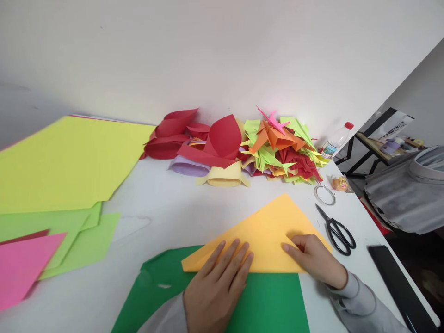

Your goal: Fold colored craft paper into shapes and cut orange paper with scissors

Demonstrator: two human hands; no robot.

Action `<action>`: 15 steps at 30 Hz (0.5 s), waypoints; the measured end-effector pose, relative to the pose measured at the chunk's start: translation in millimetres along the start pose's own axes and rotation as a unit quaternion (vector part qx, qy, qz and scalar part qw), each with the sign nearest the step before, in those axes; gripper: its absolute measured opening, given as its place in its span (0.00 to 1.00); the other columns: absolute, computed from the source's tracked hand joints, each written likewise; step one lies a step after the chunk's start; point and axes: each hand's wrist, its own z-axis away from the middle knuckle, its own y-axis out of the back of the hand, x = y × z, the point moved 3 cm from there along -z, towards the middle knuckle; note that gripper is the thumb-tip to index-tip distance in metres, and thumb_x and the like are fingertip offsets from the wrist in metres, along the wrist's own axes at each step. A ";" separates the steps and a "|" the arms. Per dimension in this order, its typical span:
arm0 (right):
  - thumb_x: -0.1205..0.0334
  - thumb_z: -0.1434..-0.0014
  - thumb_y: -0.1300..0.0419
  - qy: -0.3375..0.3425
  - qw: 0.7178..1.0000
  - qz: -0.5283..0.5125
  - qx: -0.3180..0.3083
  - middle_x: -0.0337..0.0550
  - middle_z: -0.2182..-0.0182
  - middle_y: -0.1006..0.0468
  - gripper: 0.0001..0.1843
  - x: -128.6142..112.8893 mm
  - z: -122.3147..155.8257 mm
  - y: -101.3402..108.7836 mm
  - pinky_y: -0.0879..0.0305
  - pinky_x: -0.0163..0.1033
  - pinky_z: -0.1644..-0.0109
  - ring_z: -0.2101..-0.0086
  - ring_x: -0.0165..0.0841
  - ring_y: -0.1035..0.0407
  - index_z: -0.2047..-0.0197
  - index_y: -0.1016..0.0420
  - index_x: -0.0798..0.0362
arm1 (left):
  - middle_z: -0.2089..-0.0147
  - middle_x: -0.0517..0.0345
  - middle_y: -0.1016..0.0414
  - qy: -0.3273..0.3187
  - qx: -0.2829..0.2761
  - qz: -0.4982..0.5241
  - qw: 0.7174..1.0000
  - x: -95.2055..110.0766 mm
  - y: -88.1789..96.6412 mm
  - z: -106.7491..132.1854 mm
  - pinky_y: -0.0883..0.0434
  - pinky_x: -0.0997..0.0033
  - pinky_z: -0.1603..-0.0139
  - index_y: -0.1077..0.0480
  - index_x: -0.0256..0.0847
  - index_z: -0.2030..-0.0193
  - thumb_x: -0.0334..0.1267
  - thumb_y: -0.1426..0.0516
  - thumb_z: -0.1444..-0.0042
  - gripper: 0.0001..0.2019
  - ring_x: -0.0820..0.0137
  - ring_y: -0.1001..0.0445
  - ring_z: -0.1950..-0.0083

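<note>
Pressing flat, fingers spread: left hand (217,282) on orange folded paper (267,231), lower centre | right hand (314,259) fingers loosely extended on its right corner | green sheet (263,300) beneath | scissors (338,231) right.

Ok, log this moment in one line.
left hand: flat on orange sheet | right hand: on its right edge | green sheet underneath | scissors nearby

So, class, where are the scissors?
Head view: the scissors lie on the table, right of the right hand, between the tape ring and a flat black object.
</note>
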 end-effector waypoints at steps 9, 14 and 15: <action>0.51 0.36 0.53 -0.053 0.993 0.094 0.045 0.31 0.83 0.49 0.22 2.4 -0.4 2.1 0.60 0.37 0.73 0.79 0.27 0.52 0.78 0.52 0.51 | 0.40 0.46 0.27 0.021 0.004 -0.008 1.000 7.5 12.3 -6.7 0.49 0.54 0.30 0.29 0.34 0.46 0.40 0.51 0.36 0.18 0.56 0.39 0.33; 0.54 0.35 0.53 -0.056 0.991 0.121 0.030 0.32 0.83 0.46 0.21 -6.2 9.4 6.1 0.59 0.37 0.73 0.79 0.27 0.51 0.78 0.50 0.51 | 0.42 0.46 0.26 0.060 -0.001 -0.027 0.998 3.4 -2.0 1.9 0.47 0.49 0.32 0.29 0.36 0.45 0.43 0.55 0.35 0.21 0.53 0.37 0.34; 0.54 0.35 0.53 -0.049 0.992 0.118 0.014 0.32 0.82 0.45 0.21 -9.5 13.1 6.6 0.59 0.37 0.73 0.79 0.27 0.50 0.77 0.50 0.51 | 0.42 0.46 0.26 0.060 0.003 -0.030 0.998 1.3 -3.8 3.0 0.46 0.48 0.32 0.30 0.36 0.44 0.40 0.55 0.35 0.20 0.54 0.38 0.34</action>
